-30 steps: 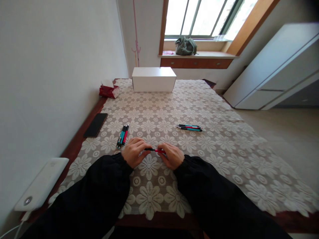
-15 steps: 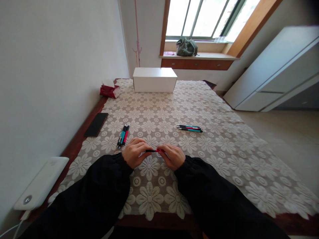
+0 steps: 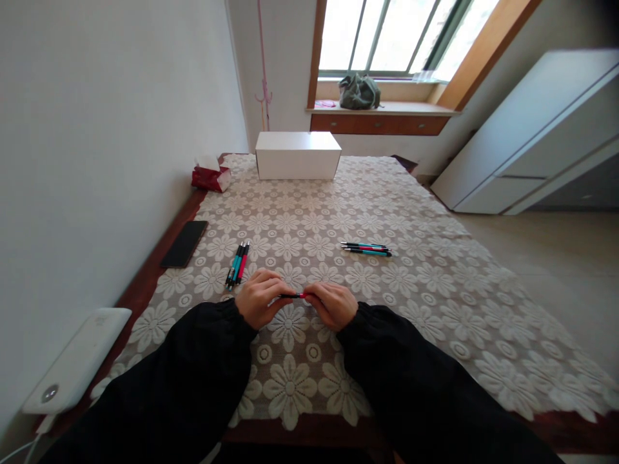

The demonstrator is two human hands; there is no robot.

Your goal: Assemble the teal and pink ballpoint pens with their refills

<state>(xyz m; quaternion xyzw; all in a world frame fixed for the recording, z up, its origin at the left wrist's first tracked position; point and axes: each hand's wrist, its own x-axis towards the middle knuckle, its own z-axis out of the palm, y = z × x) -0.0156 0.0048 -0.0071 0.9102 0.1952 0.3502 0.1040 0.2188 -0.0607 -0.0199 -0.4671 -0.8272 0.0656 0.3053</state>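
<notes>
Between my two hands a black and red pen (image 3: 290, 296) lies level, just above the tablecloth. My left hand (image 3: 262, 298) pinches its black end, while my right hand (image 3: 333, 303) is closed around the red part, hiding that end. Beside my left hand is a group of pens (image 3: 237, 265) with teal and red barrels, lying side by side with their tips pointing away from me. Beyond my right hand, another group of pens (image 3: 366, 249) in teal, red and black lies crosswise, tips to the left.
A flower-patterned lace tablecloth (image 3: 289, 386) covers the table. A white box (image 3: 298, 163) stands at the far end. Along the left side are a red tissue pack (image 3: 211, 179), a black phone (image 3: 184, 244) and a white device with a cable (image 3: 77, 361).
The view has shifted slightly. Both hands keep their hold on the pen, and its visible red part between them looks a little shorter. The pen groups have not moved.
</notes>
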